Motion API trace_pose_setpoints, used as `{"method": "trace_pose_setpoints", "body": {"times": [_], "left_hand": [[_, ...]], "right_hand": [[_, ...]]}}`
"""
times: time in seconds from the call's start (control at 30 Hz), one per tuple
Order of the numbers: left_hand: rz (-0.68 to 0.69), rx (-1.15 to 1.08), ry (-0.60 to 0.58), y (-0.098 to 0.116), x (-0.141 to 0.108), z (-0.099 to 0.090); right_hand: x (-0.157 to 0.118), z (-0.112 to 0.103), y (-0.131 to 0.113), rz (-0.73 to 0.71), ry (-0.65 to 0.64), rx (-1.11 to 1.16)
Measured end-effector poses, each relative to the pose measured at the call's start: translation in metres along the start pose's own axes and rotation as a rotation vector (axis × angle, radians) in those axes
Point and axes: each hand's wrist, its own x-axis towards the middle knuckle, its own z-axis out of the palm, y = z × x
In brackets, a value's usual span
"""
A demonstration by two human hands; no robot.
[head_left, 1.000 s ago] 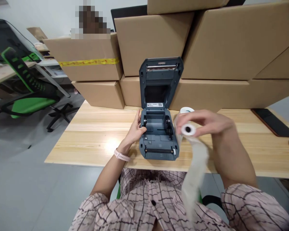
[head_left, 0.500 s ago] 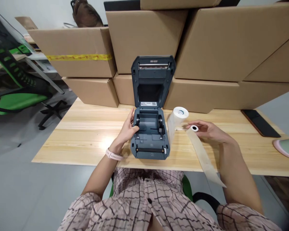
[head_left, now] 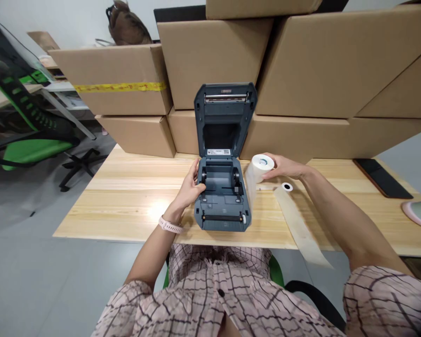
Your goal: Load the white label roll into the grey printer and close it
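Observation:
A dark grey label printer (head_left: 222, 206) stands on the wooden table with its lid (head_left: 226, 112) raised and its roll bay bare. My left hand (head_left: 190, 186) grips the printer's left side, thumb over the rim. To the printer's right stands a white roll of labels (head_left: 263, 164), with a loose translucent strip trailing from it beside the printer. My right hand (head_left: 282, 167) curls around the right side of that roll, its far fingers hidden behind it. Nearer to me, a small used roll core (head_left: 286, 187) stands with a long pale backing strip (head_left: 301, 227) hanging over the table's front edge.
Stacked cardboard boxes (head_left: 210, 61) form a wall along the back of the table (head_left: 126, 196). A black phone (head_left: 382, 179) lies at the right, near a pale green and pink object (head_left: 419, 214). A green and black office chair (head_left: 35, 145) stands at the left.
My right hand has let go of the small core and moved up and left to the white label roll. My left hand stays on the printer. The view has shifted slightly.

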Motion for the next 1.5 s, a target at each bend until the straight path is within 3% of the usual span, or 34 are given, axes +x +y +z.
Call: {"method": "trace_pose_setpoints", "body": {"times": [0.13,0.27,0.4,0.5,0.63,0.83,1.17,1.37,1.5], "left_hand": [[-0.002,-0.020,0.003,0.001,0.000,0.001],[0.005,-0.005,-0.009,0.003,-0.001,0.000],[-0.025,-0.019,-0.052,0.003,-0.002,-0.004],[-0.037,-0.051,-0.090,0.002,-0.003,-0.009],[-0.046,-0.063,-0.121,0.003,-0.005,-0.012],[-0.059,-0.100,-0.126,0.003,-0.005,-0.012],[-0.047,-0.109,-0.152,0.008,-0.007,-0.012],[-0.059,-0.091,-0.153,0.009,-0.008,-0.013],[-0.055,-0.075,-0.165,0.011,-0.009,-0.012]], "right_hand": [[-0.004,-0.004,-0.014,-0.098,0.038,0.160],[-0.010,0.006,-0.063,-0.266,-0.009,0.229],[0.007,0.048,-0.126,-0.313,-0.141,-0.202],[0.024,0.081,-0.149,-0.311,-0.253,-0.567],[0.031,0.099,-0.148,-0.297,-0.319,-0.700],[0.026,0.104,-0.151,-0.235,-0.407,-0.827],[0.041,0.116,-0.149,-0.100,-0.435,-0.915],[0.037,0.121,-0.140,-0.180,-0.408,-0.954],[0.000,0.128,-0.132,-0.481,-0.180,-0.950]]}}
